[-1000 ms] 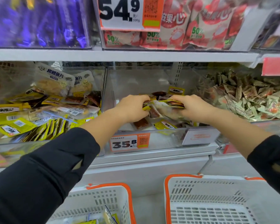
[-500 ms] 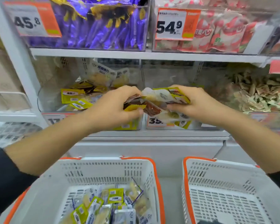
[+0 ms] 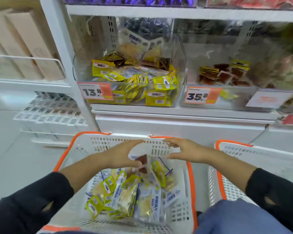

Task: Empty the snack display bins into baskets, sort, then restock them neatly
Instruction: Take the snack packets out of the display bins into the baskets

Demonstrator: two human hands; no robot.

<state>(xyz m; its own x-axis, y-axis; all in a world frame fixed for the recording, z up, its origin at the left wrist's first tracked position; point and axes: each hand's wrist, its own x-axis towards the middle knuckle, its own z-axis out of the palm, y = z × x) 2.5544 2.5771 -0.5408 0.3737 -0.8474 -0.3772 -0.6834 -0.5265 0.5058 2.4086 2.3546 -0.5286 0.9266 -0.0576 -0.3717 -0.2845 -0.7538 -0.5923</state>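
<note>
My left hand (image 3: 122,154) hovers over the left white basket (image 3: 85,149) with orange rim. It curls around a few snack packets (image 3: 141,160), a white one and a dark red one, between thumb and fingers. My right hand (image 3: 184,151) is beside it over the same basket, fingers spread and holding nothing. A pile of yellow and white packets (image 3: 130,195) lies in the basket. On the shelf above, the left clear bin (image 3: 130,76) holds many yellow packets. The bin to its right (image 3: 225,75) holds a few dark red and yellow ones.
A second white basket (image 3: 243,154) with orange rim stands at the right, mostly bare inside. Price tags 13.8 (image 3: 95,92) and 35.8 (image 3: 201,96) hang on the bin fronts. At the left stand white shelf units with boxes (image 3: 24,48). My blue-clad knee (image 3: 235,217) is at the bottom right.
Both hands came down from the shelf bin to the left basket with the packets. My right hand has let go and opened. The view tilted down and left.
</note>
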